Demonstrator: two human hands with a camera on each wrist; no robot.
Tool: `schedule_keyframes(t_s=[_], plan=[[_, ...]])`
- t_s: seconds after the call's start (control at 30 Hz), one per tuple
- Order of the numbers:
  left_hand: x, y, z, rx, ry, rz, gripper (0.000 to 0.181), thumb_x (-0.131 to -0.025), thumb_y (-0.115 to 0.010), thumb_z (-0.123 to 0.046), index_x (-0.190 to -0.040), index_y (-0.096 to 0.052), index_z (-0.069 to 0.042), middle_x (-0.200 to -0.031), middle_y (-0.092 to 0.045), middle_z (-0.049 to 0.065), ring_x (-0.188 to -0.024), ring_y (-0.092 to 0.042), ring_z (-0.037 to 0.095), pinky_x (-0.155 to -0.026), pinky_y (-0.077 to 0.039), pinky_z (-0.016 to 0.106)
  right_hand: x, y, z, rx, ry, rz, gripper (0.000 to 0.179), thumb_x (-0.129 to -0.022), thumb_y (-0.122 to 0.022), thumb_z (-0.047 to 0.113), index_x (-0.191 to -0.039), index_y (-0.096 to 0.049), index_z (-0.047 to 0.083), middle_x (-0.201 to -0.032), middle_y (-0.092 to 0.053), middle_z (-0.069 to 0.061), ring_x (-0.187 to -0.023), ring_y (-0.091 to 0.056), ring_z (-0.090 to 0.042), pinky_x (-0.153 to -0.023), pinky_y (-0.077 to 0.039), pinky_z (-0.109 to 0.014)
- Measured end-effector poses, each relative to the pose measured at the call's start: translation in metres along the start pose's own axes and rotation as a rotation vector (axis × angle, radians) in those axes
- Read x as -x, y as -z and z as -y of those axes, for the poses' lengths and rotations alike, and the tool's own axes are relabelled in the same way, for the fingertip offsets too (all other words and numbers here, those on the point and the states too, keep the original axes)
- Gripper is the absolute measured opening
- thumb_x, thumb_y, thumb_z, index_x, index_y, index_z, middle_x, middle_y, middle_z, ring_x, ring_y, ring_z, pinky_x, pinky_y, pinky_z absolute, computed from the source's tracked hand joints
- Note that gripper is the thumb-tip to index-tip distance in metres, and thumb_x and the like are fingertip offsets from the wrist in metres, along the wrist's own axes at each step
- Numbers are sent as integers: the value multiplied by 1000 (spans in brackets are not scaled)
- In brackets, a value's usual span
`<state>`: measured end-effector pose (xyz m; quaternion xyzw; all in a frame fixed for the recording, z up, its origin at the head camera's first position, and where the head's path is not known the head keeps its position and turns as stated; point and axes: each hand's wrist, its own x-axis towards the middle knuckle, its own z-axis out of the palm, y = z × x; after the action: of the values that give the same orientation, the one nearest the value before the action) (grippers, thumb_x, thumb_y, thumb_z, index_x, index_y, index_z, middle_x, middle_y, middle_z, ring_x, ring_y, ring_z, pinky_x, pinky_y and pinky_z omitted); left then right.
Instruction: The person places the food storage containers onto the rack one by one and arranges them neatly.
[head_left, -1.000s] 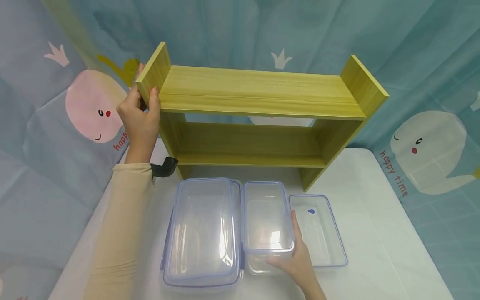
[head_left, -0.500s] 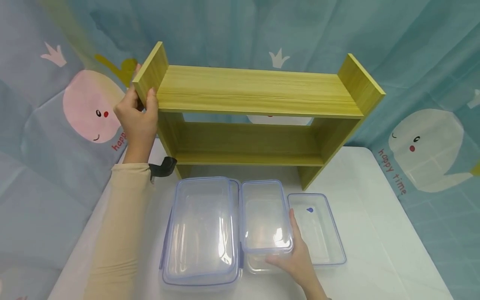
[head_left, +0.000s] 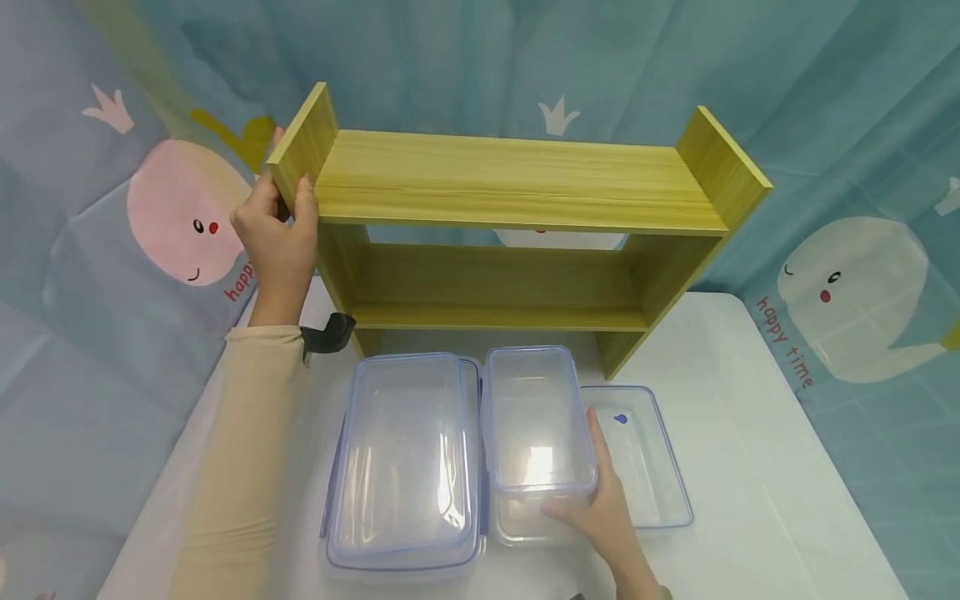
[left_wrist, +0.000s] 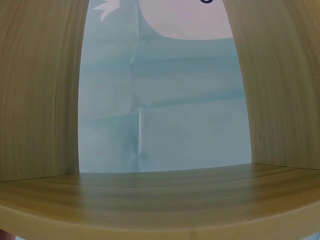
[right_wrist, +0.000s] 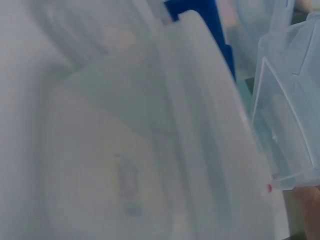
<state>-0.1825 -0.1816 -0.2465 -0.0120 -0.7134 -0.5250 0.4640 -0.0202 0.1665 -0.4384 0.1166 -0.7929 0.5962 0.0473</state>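
Note:
My left hand [head_left: 281, 225] grips the left upright of a two-tier wooden shelf [head_left: 510, 183], thumb on its inner side. In my right hand [head_left: 603, 500] is a small clear food container [head_left: 536, 417] with a blue rim, held by its near right corner. It overlaps another clear container [head_left: 517, 527] beneath it. Left of them lies a large clear food container [head_left: 408, 458] with blue edges. In the right wrist view a frosted container wall [right_wrist: 215, 125] fills much of the frame, blurred, near a blue clip [right_wrist: 200, 15]. The left wrist view looks through the shelf over a board [left_wrist: 165, 200].
An open clear container [head_left: 637, 458] with a small blue mark stands to the right of my right hand. The shelf's right upright [head_left: 723, 171] rises at the back of the white table [head_left: 772, 467]. A patterned curtain [head_left: 450, 67] hangs behind and at both sides.
My right hand has moved the small container slightly forward and to the right, showing more of the container beneath. The left hand keeps its grip on the shelf.

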Motion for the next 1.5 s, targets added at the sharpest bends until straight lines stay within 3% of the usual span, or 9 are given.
schedule_keyframes(t_s=[0.23,0.37,0.5,0.67,0.93,1.17,1.27,1.5], plan=[[3,0,-12,4,32,5,31,-90,-56,-1,-120,-62,-1,-132,-54,3,-109,-58,15,-86,-49,25,-8,4,11,-51,31,-23,118,-59,-85,13,-153,-14,16,-156,-15,-13,-137,-15,0,-102,-5,-70],[3,0,-12,4,29,2,32,-90,-56,-1,-122,-61,-1,-132,-55,3,-110,-58,15,-88,-48,26,-12,5,15,-148,65,-21,117,-59,-83,4,-153,-13,13,-156,-15,-10,-137,-20,-4,-113,-13,-43],[2,-1,-11,-3,16,-2,35,-90,-56,-1,-125,-59,-3,-130,-56,3,-109,-58,15,-88,-48,26,-15,6,19,-266,163,-2,114,-61,-80,-3,-152,-11,7,-157,-13,-10,-137,-24,-8,-107,-22,-16],[-1,-2,2,-25,-20,-10,37,-90,-57,-2,-127,-58,-6,-126,-59,2,-105,-61,14,-83,-51,23,-21,8,26,-288,244,2,115,-62,-81,0,-152,-10,6,-156,-16,-9,-136,-27,-12,-105,-27,-18],[-3,0,16,2,-152,19,38,-91,-56,-6,-128,-56,-9,-123,-61,3,-102,-63,14,-79,-53,23,-33,11,40,-355,371,-12,112,-67,-82,7,-151,-9,3,-154,-21,-10,-133,-33,-19,-101,-36,-23],[1,-1,5,-32,-67,-4,34,-89,-56,-4,-123,-61,-2,-119,-63,7,-95,-65,13,-78,-52,19,-45,12,50,-386,448,-57,112,-68,-84,15,-151,-9,1,-155,-19,-12,-133,-31,-23,-102,-36,-25],[1,-3,3,-24,-26,3,37,-90,-56,-2,-126,-59,-5,-126,-59,5,-102,-62,14,-82,-51,21,-51,12,56,-395,501,-67,111,-70,-84,20,-150,-10,0,-154,-21,-13,-133,-31,-25,-102,-37,-27],[-2,-4,17,-2,-131,32,36,-91,-57,-5,-127,-58,-7,-122,-62,5,-101,-63,15,-80,-52,24,-64,14,73,-401,631,-95,109,-70,-84,21,-150,-12,-2,-152,-24,-17,-130,-34,-30,-99,-40,-31]])
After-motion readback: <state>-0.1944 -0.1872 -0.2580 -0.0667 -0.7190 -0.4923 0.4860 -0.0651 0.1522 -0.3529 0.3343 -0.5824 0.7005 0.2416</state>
